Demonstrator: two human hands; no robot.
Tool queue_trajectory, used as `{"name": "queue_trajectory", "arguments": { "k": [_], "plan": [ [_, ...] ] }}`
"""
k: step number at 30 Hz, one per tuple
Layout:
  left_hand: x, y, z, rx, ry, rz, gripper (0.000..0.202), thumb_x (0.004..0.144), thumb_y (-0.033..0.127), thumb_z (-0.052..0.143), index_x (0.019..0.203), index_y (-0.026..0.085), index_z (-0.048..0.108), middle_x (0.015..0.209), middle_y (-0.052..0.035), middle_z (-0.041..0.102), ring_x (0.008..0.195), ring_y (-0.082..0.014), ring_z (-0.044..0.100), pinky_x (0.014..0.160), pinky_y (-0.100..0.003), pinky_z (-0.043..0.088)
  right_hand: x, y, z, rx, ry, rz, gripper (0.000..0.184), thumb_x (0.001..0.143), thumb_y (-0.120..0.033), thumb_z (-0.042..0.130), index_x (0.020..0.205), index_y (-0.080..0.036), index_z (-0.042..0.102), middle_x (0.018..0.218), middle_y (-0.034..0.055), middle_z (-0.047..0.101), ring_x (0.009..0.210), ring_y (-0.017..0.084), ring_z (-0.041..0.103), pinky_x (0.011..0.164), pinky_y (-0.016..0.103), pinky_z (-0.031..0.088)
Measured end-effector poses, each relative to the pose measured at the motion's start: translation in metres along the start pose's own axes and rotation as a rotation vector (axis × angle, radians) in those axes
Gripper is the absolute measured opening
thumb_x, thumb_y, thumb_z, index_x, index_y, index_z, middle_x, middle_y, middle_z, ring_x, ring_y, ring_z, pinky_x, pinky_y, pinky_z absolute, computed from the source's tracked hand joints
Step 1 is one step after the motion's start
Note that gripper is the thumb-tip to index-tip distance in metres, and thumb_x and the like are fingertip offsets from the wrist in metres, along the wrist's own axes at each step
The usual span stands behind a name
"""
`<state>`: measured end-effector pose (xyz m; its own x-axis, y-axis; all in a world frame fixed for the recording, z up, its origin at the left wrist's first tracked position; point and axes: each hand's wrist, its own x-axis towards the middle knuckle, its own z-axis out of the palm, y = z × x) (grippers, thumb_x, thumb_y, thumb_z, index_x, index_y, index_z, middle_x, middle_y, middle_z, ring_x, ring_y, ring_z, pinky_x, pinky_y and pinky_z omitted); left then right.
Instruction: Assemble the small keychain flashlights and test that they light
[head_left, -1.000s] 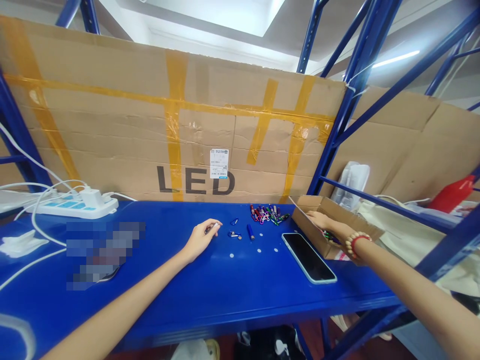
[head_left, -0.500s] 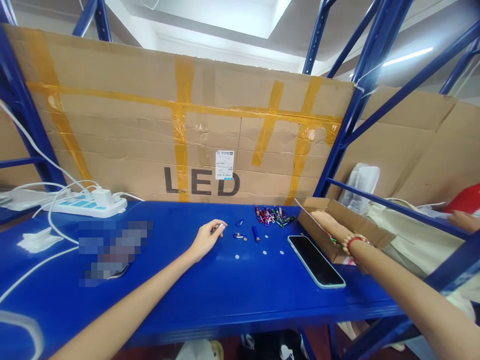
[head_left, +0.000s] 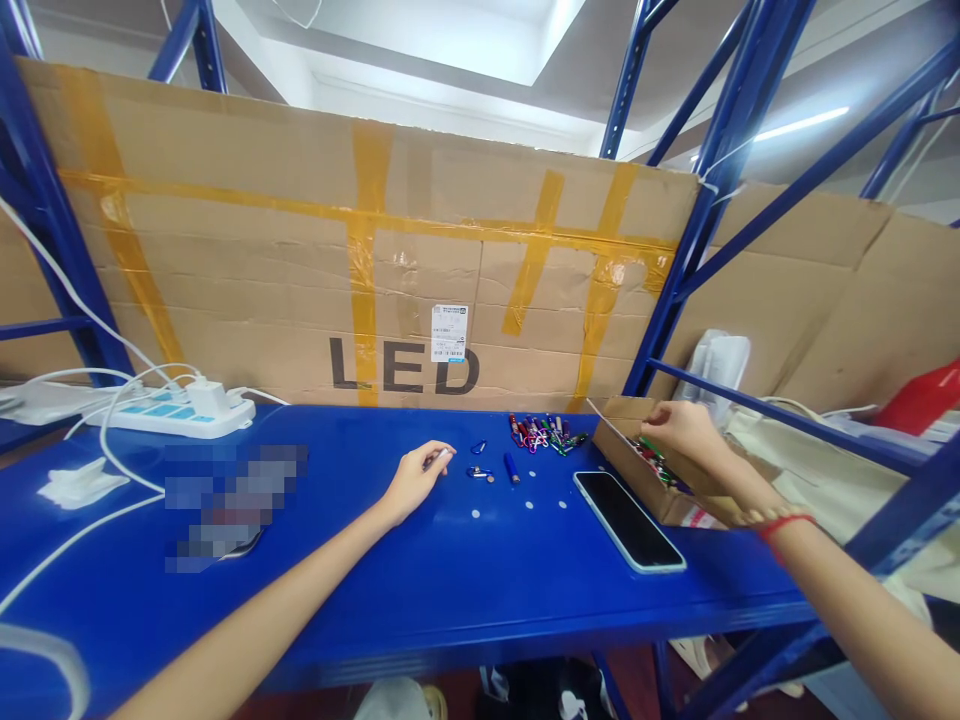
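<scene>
My left hand [head_left: 417,474] rests on the blue tabletop [head_left: 420,590] with its fingers curled together; a small dark bit shows between them, too small to name. Beside it lie a blue carabiner clip [head_left: 478,447], another small clip with metal parts [head_left: 480,472], a blue cylinder [head_left: 511,468] and several small pale discs [head_left: 529,505]. My right hand [head_left: 686,432] is over the open cardboard box [head_left: 637,470], fingertips pinched; whatever they hold is hidden. Colourful small pieces [head_left: 660,465] lie inside the box.
A pile of coloured carabiner pieces [head_left: 544,433] lies left of the box. A phone [head_left: 630,522] sits in front of it. At left are a white power strip [head_left: 176,412] with cables and a blurred-out object [head_left: 240,505]. A tall cardboard sheet [head_left: 285,290] stands behind.
My right hand has lifted from inside the box to above its rim, showing the coloured pieces within. My left hand stays where it was.
</scene>
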<state>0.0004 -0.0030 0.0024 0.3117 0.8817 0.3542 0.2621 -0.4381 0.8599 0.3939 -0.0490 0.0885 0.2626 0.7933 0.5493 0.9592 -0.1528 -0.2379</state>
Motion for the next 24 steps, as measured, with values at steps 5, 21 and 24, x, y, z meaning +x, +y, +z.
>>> {"name": "queue_trajectory", "arguments": {
  "k": [5,21,24],
  "plan": [
    [0.000,-0.001,0.000,-0.011,0.018,0.007,0.032,0.079,0.043,0.048,0.089,0.017,0.063,0.063,-0.0004,0.057,0.063,-0.0144,0.054,0.062,-0.025,0.040,-0.054,-0.020,-0.053,0.189,0.023,0.073,0.044,0.062,-0.053,0.058,0.081,-0.015,0.071,0.083,0.0091,0.072,0.075,0.023,0.066,0.064,0.028,0.051],
    [0.003,-0.001,-0.008,-0.120,0.055,-0.027,0.037,0.079,0.045,0.049,0.094,0.015,0.063,0.067,-0.0015,0.056,0.066,-0.0141,0.053,0.061,-0.024,0.039,-0.136,0.010,-0.021,0.464,-0.290,0.220,0.048,0.058,-0.063,0.055,0.074,-0.020,0.070,0.084,0.0085,0.071,0.082,0.028,0.066,0.069,0.030,0.055],
    [0.003,0.000,-0.010,-0.125,0.067,-0.039,0.038,0.078,0.046,0.049,0.094,0.015,0.063,0.066,-0.0013,0.056,0.065,-0.0139,0.052,0.060,-0.024,0.039,-0.133,0.013,-0.008,0.382,-0.250,0.124,0.046,0.063,-0.061,0.051,0.075,-0.021,0.070,0.087,0.0082,0.071,0.085,0.027,0.065,0.073,0.030,0.053]
  ]
}}
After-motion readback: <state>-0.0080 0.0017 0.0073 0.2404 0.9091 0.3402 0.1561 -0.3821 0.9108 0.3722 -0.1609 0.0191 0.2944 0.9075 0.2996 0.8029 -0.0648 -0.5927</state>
